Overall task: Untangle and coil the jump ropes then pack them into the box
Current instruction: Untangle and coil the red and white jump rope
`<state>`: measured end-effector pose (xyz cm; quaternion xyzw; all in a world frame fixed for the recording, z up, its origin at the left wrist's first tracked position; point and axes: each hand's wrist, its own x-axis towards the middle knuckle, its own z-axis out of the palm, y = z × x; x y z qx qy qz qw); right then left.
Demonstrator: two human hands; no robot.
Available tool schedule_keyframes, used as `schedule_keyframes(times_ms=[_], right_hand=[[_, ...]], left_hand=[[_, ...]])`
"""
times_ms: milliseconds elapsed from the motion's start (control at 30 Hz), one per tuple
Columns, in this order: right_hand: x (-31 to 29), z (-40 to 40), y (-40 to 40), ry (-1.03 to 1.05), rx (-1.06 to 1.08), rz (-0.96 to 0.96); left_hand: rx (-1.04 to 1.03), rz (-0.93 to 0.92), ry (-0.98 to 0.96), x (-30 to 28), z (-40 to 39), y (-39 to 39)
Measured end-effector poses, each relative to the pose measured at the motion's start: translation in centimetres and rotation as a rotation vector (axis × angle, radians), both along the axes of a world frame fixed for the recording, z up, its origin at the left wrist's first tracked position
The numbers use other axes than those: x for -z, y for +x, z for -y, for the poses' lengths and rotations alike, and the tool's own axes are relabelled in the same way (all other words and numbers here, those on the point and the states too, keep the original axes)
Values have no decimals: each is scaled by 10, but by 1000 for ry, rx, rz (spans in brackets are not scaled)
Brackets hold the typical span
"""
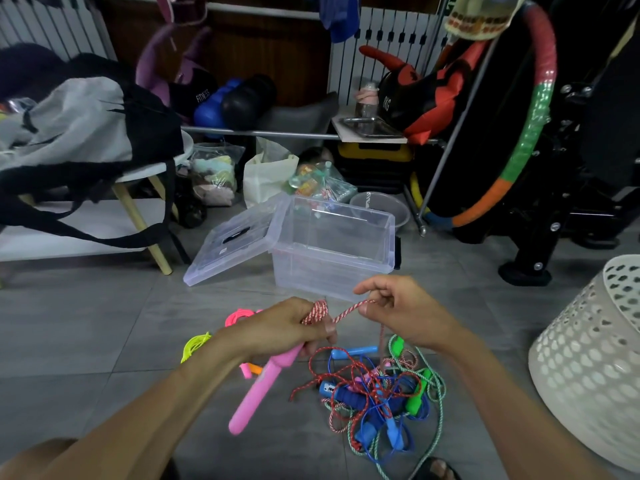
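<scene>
My left hand (284, 327) and right hand (398, 313) side by side above grey tiled floor (104, 341). Clear plastic box (332, 244) just behind hands, its clear lid (232, 244) leaning on left. Tangled pile of jump ropes (377, 393) below right hand. White perforated basket (595, 358) far right.

White perforated basket (588, 358): cut off by right edge. Foot (438, 470): cut by bottom edge. Tangled ropes (377, 393): individual strands untraceable. Pink handle (258, 389): upper end hidden inside left hand (280, 327).
</scene>
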<state>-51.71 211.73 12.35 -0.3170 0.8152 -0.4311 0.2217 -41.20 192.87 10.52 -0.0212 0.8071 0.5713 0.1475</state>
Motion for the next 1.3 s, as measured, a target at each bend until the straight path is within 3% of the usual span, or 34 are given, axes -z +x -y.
schedule_keyframes(times_ms=[167,267,400,433,500,567,633,767,900,1167,1300], right_hand=[[11,-7,-11,128,-38,-79],[24,-16,-25,286,-40,-108],[33,-30,-36,365,30,-92],[27,-29,-35,272,89,-74],[3,-21,-30,-105,256,-12],[-23,-16,-29,-456,291,65],[-31,-14,-28,-542,292,107],[-4,-12,-30,-182,462,0],[0,-8,-31,-144,522,-47],[4,12,-6,191,162,-371],[6,22,10,278,-33,-428]], left_hand=[[-193,-16,663,-11,1,0],[-293,-100,887,-20,7,0],[-392,-92,841,-21,12,0],[-418,-73,778,-18,12,0],[-465,-35,568,-12,14,-1],[-473,13,429,-7,14,-2],[-470,63,435,-3,10,-1],[-446,145,532,-4,-1,0],[-385,171,765,-6,-4,4],[-392,41,995,-19,0,3],[-478,-13,1028,-23,6,0]])
